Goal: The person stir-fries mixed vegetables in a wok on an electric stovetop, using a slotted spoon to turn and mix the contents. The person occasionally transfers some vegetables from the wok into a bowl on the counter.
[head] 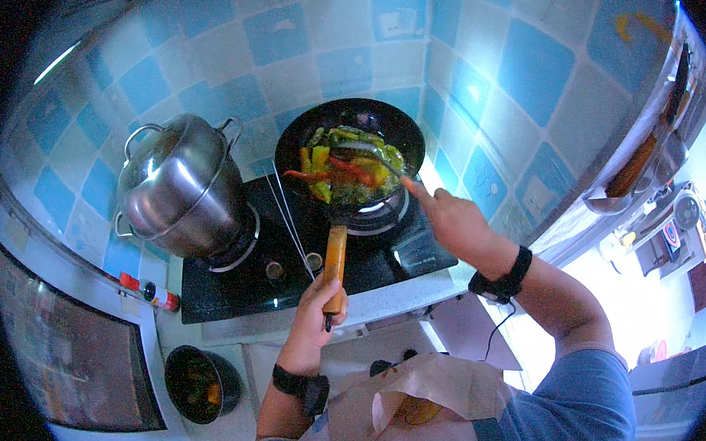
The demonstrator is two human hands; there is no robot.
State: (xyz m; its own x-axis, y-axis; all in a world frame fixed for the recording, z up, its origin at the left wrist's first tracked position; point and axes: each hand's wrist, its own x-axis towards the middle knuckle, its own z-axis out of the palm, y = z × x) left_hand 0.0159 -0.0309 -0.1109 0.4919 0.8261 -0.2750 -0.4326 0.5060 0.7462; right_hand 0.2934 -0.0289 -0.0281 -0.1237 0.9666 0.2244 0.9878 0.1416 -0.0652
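A black wok [291, 138] sits over the right burner of a black gas hob [227, 301]. Green, yellow and red vegetables [362, 172], perhaps peppers, lie in it. My left hand [317, 309] grips the wok's wooden handle [337, 247]. In my right hand [456, 224] is the handle of a cooking utensil [374, 152], a spatula or ladle, whose dark head rests among the vegetables. A pair of long, thin metal chopsticks or tongs [289, 222] lies across the hob, the lower end close to my left hand.
A large lidded steel pot [179, 185] stands on the left burner. Small bottles [161, 297] lie at the hob's left. A dark bowl or bin [202, 386] holding scraps is below. Tiled walls enclose the back and right; utensils [635, 165] hang at the right.
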